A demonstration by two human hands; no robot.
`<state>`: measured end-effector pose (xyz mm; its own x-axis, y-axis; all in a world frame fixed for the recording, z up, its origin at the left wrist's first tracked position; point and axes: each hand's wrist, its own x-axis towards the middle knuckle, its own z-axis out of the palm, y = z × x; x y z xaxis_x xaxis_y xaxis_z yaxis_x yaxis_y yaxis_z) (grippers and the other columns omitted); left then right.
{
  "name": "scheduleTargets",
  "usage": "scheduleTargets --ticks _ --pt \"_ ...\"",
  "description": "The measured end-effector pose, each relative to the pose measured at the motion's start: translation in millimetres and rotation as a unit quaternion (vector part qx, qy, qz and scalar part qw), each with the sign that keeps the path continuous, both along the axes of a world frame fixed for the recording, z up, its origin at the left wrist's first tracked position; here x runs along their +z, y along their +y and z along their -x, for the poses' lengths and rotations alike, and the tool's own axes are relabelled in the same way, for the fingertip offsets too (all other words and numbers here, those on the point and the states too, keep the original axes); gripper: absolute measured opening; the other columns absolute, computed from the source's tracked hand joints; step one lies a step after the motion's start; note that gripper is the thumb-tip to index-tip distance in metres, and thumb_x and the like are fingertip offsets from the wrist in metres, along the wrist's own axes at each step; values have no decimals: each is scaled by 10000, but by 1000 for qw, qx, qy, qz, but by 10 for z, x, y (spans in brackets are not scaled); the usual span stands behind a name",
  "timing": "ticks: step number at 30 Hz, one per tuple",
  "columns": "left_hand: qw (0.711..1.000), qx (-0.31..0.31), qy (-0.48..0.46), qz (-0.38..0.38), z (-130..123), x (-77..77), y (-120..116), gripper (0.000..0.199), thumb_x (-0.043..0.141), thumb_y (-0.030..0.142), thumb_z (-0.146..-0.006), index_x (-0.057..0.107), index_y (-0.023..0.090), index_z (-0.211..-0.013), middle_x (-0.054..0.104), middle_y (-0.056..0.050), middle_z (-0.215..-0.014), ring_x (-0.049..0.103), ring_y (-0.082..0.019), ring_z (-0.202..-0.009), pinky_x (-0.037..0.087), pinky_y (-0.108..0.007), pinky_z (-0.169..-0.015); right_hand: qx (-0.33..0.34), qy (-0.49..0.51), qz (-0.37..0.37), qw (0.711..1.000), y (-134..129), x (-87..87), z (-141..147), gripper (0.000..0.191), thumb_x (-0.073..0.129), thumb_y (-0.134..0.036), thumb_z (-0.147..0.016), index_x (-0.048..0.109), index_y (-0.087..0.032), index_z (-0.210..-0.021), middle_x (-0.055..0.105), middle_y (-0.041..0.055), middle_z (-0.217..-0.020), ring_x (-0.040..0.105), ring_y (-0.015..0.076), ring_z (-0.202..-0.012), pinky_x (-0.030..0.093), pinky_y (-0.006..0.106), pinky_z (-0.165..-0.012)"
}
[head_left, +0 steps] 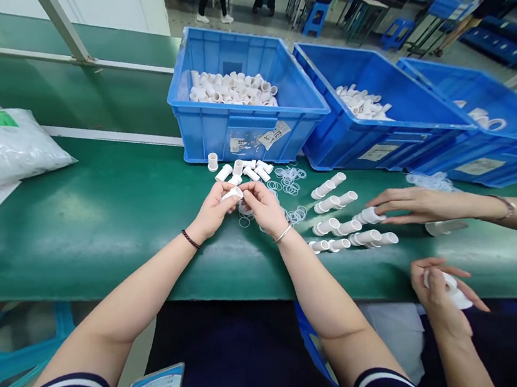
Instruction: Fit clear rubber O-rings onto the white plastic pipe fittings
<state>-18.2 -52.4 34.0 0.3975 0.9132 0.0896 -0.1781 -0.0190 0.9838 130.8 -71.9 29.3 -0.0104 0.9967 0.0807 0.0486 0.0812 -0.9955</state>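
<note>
My left hand (212,211) is closed around a short white plastic pipe fitting (234,193), its open end turned to the right. The fingers of my right hand (265,210) are pinched together at that end; what lies between them is too small to make out. Just beyond my hands lies a loose group of similar white fittings (250,172), one of them upright. Thin clear rings (291,180) are scattered around my right hand, some partly hidden under it. To the right, several white fittings (327,204) stand in rows on the green table (141,233).
Blue bins (250,122) line the back, holding white parts. On the right, a co-worker's hand (396,203) touches a fitting in the rows; their other hand (443,296) holds white parts. A clear plastic bag (3,149) lies at the left. More rings (431,181) lie near the right bin.
</note>
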Motion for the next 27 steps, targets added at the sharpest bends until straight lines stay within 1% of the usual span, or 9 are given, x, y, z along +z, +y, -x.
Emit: scheduleTargets --ticks 2,4,6,10,14,17,21,24,27 --pt "994 1 -61 92 -22 1 9 222 593 317 -800 472 174 -919 518 28 -733 477 -79 -616 380 -205 -582 -20 -14 -30 999 -16 25 11 287 590 -458 -823 576 -212 -970 599 5 -860 543 117 -726 467 251 -633" --pt "984 -6 -104 147 -25 10 20 211 601 312 -795 477 168 -887 529 24 -717 491 -75 -612 387 -195 -572 -32 -38 -64 997 -31 52 15 274 612 -435 -818 579 -208 -968 615 19 -909 558 131 -788 480 269 -689" --pt "974 -18 -135 179 -21 15 26 204 608 311 -796 487 163 -867 544 15 -718 511 -78 -623 407 -193 -574 -40 -58 -88 994 -44 68 17 253 626 -415 -817 585 -203 -948 624 26 -921 568 141 -820 483 283 -721" --pt "964 -37 -157 213 -29 -3 22 204 610 324 -804 494 164 -855 550 11 -693 527 -84 -604 428 -195 -559 -48 -63 -99 992 -60 65 29 211 635 -390 -820 583 -199 -892 622 20 -876 582 143 -785 479 289 -697" --pt "963 -38 -157 214 -45 -26 19 217 579 362 -829 497 163 -857 532 18 -668 511 -81 -559 417 -196 -524 -52 -64 -87 993 -64 56 40 250 662 -414 -789 578 -202 -890 622 19 -884 581 142 -783 486 287 -694" --pt "969 -34 -141 199 -46 -34 19 213 563 362 -840 491 165 -870 530 18 -676 502 -79 -557 407 -193 -520 -55 -66 -82 993 -54 58 38 271 671 -420 -770 575 -201 -897 625 20 -888 576 143 -785 485 284 -687" --pt "984 -22 -94 147 -45 -46 7 224 539 381 -861 485 175 -930 532 20 -703 487 -76 -567 390 -192 -526 -62 -63 -87 992 -36 45 24 248 662 -387 -778 572 -198 -911 621 22 -906 572 137 -783 474 269 -661" --pt "993 -6 -57 103 -45 -53 -4 246 560 387 -859 501 177 -974 533 19 -736 484 -74 -600 381 -186 -540 -69 -66 -86 992 -37 32 26 242 644 -373 -793 562 -199 -940 612 26 -927 574 134 -777 476 268 -656" --pt "992 -10 -78 102 -38 -35 -5 315 596 382 -836 509 205 -1082 550 14 -814 496 -77 -632 391 -191 -555 -96 -114 -122 981 -66 37 45 239 640 -353 -801 550 -204 -966 593 34 -945 571 138 -778 488 286 -681"
